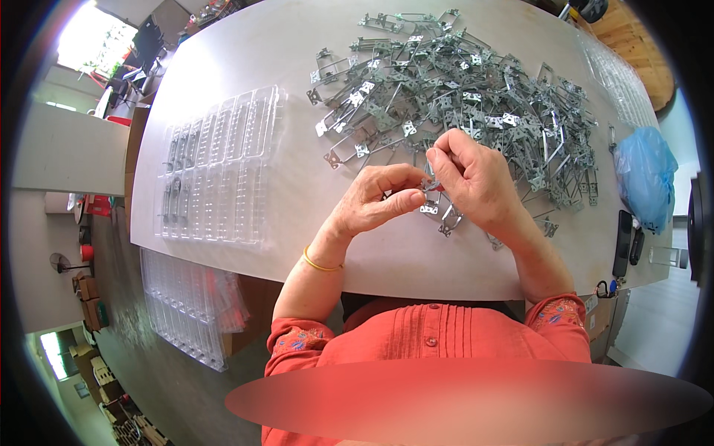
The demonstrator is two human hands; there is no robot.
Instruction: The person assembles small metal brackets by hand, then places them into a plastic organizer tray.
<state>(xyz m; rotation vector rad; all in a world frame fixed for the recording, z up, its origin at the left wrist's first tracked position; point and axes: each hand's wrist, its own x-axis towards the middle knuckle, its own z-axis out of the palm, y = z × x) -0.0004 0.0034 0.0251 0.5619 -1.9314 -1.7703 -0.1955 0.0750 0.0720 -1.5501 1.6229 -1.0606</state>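
Observation:
My left hand (pixel 381 198), with a yellow bangle on its wrist, pinches a small metal bracket (pixel 429 184) between thumb and forefinger. From the other side my right hand (pixel 476 182) grips the same piece, its fingers curled inward and covering most of it. Just beyond both hands spreads a big heap of silvery metal brackets (pixel 461 97), tangled together on the table. A few loose brackets (pixel 449 220) lie right below my fingertips. To the left rests a clear plastic tray (pixel 256 175) with rows of slots; several metal pieces (pixel 175 199) sit in its left-hand slots.
The pale table (pixel 327 256) has a curved near edge. On its right side are a blue plastic bag (pixel 645 178), a dark phone (pixel 623 244), keys (pixel 606 288) and clear plastic sheeting or trays (pixel 617 82). More clear trays (pixel 186 305) stand below the left edge.

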